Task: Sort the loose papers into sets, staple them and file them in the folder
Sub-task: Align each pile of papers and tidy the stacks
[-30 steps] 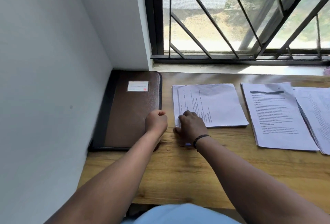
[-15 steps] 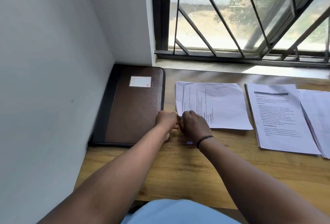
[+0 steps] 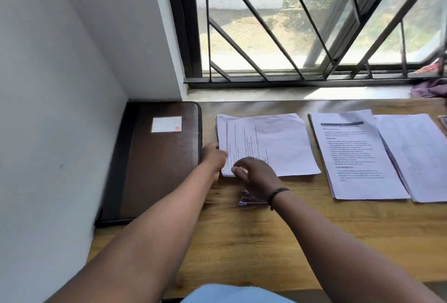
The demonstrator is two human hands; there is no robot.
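Left hand and right hand both gripping near-left corner of white printed paper stack, closed brown leather folder just left

We took this for a study corner or small office in a home. A wooden desk stood pushed into a white-walled corner under a barred window at twelve o'clock, which looked out on greenery and a pale building. Printed paper stacks lay along the desk from twelve to two o'clock, and a brown leather-look folder with a blank label sat at ten o'clock against the wall.
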